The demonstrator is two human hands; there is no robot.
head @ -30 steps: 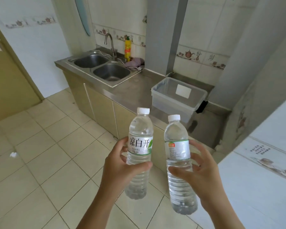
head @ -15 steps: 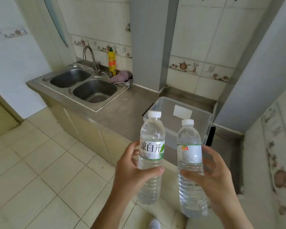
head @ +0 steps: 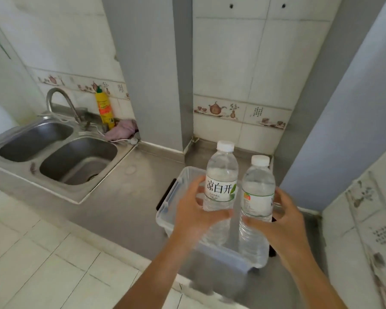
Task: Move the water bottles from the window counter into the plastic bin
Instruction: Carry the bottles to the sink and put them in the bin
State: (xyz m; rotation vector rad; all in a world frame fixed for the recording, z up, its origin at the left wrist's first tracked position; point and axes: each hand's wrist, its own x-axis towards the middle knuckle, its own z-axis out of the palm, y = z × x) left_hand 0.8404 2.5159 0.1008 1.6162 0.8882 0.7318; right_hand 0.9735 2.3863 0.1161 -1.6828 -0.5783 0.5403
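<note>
Over the bin (head: 168, 210), two bottles stand upright, caps up, side by side and just apart. The left bottle (head: 221, 186) is wrapped by the fingers of the left hand (head: 193, 216); the right bottle (head: 257, 197) by those of the right hand (head: 283, 228). Both bases seem already below the bin's rim, so the coming move looks like a straight lowering. The bin sits on the worktop (head: 120, 204), right of the sink (head: 76, 161).

Two clear, white-capped water bottles (head: 221, 186) (head: 257, 197) upright above the translucent plastic bin (head: 167, 210).
</note>
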